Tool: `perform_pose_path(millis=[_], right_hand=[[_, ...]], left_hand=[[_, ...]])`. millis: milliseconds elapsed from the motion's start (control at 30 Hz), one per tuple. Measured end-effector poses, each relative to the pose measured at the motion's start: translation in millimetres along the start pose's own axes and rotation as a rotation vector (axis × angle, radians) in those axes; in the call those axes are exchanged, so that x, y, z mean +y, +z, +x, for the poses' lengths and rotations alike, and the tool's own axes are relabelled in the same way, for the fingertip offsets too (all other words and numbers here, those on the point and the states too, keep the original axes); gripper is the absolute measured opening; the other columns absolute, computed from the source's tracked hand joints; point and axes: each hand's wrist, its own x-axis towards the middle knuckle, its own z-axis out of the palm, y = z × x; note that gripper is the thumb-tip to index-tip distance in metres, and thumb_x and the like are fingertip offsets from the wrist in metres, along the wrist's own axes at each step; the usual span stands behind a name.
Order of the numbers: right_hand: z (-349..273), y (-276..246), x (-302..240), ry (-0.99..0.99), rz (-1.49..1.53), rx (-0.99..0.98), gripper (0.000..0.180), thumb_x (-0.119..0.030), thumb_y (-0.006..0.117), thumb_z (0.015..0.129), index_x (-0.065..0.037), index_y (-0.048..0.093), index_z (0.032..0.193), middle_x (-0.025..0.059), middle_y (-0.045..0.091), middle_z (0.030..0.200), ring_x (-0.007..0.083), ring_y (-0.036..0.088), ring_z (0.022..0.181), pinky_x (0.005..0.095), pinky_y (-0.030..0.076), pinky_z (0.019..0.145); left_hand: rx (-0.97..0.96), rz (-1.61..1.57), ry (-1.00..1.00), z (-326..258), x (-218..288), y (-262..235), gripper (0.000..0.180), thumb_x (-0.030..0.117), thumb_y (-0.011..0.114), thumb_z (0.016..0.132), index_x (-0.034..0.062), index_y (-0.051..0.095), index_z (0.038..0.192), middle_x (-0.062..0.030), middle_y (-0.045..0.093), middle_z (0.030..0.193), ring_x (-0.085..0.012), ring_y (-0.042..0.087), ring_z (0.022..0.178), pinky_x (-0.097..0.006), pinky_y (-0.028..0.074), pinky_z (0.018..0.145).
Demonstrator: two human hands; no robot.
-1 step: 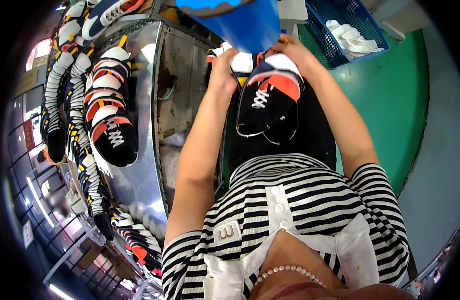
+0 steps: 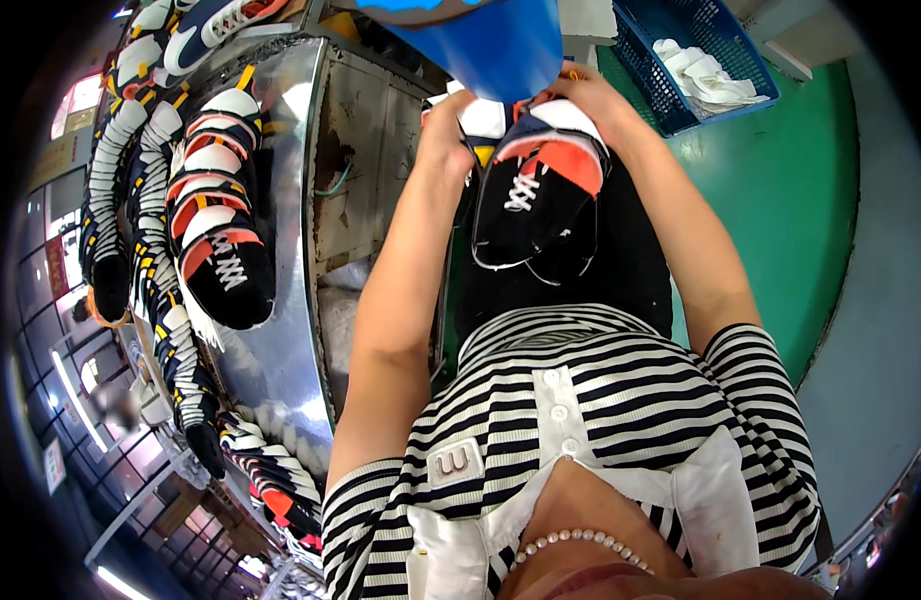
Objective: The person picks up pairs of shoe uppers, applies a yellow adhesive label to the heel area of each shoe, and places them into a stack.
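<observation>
Over my lap are black shoe uppers [image 2: 515,205] with white and orange parts and white laces, their toes toward me. My left hand [image 2: 445,137] is closed on a second upper with a white and yellow part [image 2: 482,120], left of the laced one. My right hand [image 2: 592,102] is closed at the far end of the laced upper, by its white and navy part. A blue bucket-like container [image 2: 480,45] juts over the far ends and hides some fingertips of both hands.
At left, a metal-topped table [image 2: 290,200] bears a row of nested shoe uppers [image 2: 220,200]; longer stacked rows [image 2: 115,190] lie beyond. A blue plastic basket [image 2: 685,125] with white pieces [image 2: 705,75] stands on the green floor [image 2: 770,210] at far right.
Both hands and the shoe uppers have shifted very slightly upward in the picture. Both hands keep their hold.
</observation>
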Motion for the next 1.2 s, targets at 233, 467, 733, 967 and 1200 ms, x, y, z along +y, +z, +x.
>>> perform_pose_path(millis=[233,467,733,967,1200], right_hand=[[-39.3,-55.9,0.5,0.062,0.163,0.290,0.035,-0.032,0.066,0.087,0.001,0.058,0.090,0.0075,0.058,0.077,0.0156,0.057,0.066,0.0294,0.050,0.062],[-44.2,37.3,71.8,-0.003,0.205,0.477,0.031,-0.035,0.069,0.084,-0.006,0.058,0.087,0.0047,0.056,0.075,0.0184,0.050,0.068,0.0330,0.044,0.067],[-52.8,33.9,32.7,-0.163,0.180,0.117,0.020,-0.021,0.065,0.087,-0.006,0.054,0.093,0.0012,0.057,0.078,0.0073,0.047,0.063,0.0200,0.035,0.054],[-21.2,24.4,32.7,-0.068,0.248,0.098,0.011,-0.013,0.062,0.089,-0.005,0.054,0.087,0.0041,0.060,0.076,0.0081,0.053,0.061,0.0205,0.040,0.051],[17.8,-13.4,28.9,-0.050,0.396,0.058,0.013,-0.014,0.056,0.090,-0.003,0.055,0.084,0.0068,0.059,0.069,0.0108,0.056,0.061,0.0228,0.041,0.050]], left_hand=[[0.155,0.150,0.493,-86.3,15.6,-35.2,0.031,0.014,0.063,0.085,-0.0023,0.055,0.110,-0.0123,0.063,0.102,-0.0212,0.064,0.089,-0.034,0.053,0.076],[-0.046,0.678,0.506,-126.4,-66.5,-9.0,0.036,0.017,0.066,0.085,-0.0011,0.055,0.114,-0.0045,0.062,0.101,-0.0116,0.059,0.086,-0.025,0.046,0.078],[0.067,0.520,0.598,-83.1,-18.2,-14.1,0.030,0.013,0.073,0.076,-0.0037,0.061,0.098,-0.0082,0.065,0.092,-0.0155,0.061,0.081,-0.029,0.048,0.074],[-0.034,0.589,0.451,-32.8,7.4,-20.4,0.027,0.015,0.070,0.076,-0.0053,0.065,0.094,-0.0061,0.066,0.088,-0.0125,0.061,0.076,-0.027,0.046,0.069],[0.050,0.146,-0.016,-3.0,15.1,9.5,0.037,0.016,0.064,0.081,-0.0076,0.057,0.109,-0.0173,0.065,0.102,-0.0258,0.066,0.086,-0.036,0.053,0.078]])
